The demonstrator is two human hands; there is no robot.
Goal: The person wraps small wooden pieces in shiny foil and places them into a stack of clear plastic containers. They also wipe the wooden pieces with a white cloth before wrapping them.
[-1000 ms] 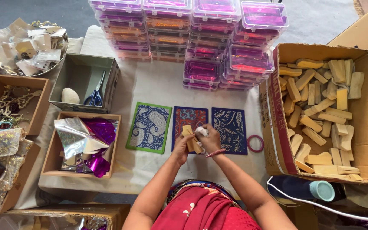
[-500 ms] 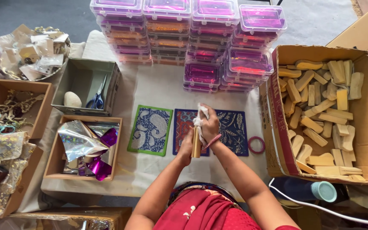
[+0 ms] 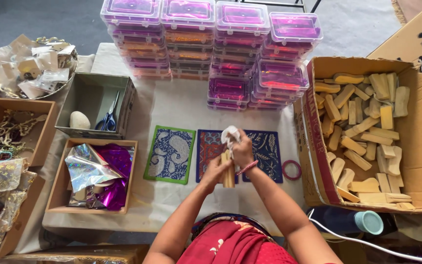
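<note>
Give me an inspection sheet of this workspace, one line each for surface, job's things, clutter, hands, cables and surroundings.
Surface: table covered by a pale cloth.
Job's things: wooden piece held upright over three patterned mats; white cloth at its top.
Clutter: box with scissors and a pale stone; box of shiny foil; pink ring.
Hands: left hand grips the wooden piece; right hand holds the white cloth against it.
Cables: white cable at lower right.
Surroundings: stacked pink-lidded plastic cases; cardboard box of wooden pieces; dark bottle.
</note>
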